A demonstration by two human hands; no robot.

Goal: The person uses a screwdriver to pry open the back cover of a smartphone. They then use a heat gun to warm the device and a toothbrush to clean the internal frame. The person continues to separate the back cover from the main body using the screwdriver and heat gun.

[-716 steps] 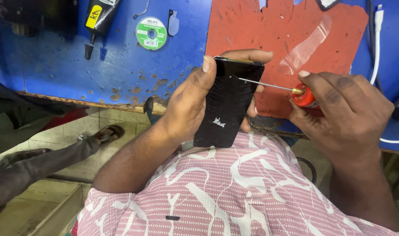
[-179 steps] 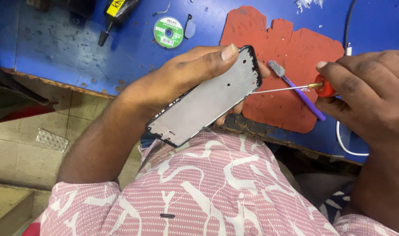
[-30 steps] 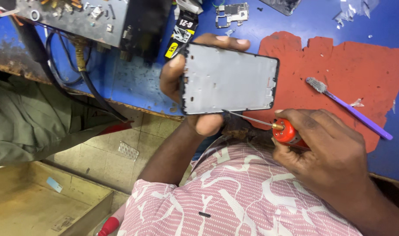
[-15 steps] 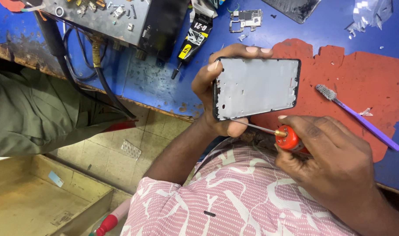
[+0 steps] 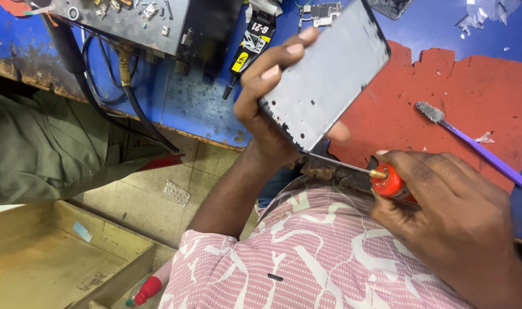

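Blue workbench (image 5: pixel 186 109), paint scuffed, worn red mat (image 5: pixel 467 109) on top; tiled floor below. Left hand (image 5: pixel 267 97) grips grey phone frame (image 5: pixel 324 74), tilted above bench edge. Right hand (image 5: pixel 449 212) closed round red-handled screwdriver (image 5: pixel 375 177), tip at frame's lower edge. Purple brush (image 5: pixel 472 143) on mat. Frame's top corner cut off; contact point hard to make out.

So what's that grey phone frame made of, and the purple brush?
The phone frame looks like matte grey metal with a black, probably plastic, rim: flat, dull and thin. The toothbrush looks plastic: a smooth purple handle and worn grey bristles. Neither is certain from looks alone.
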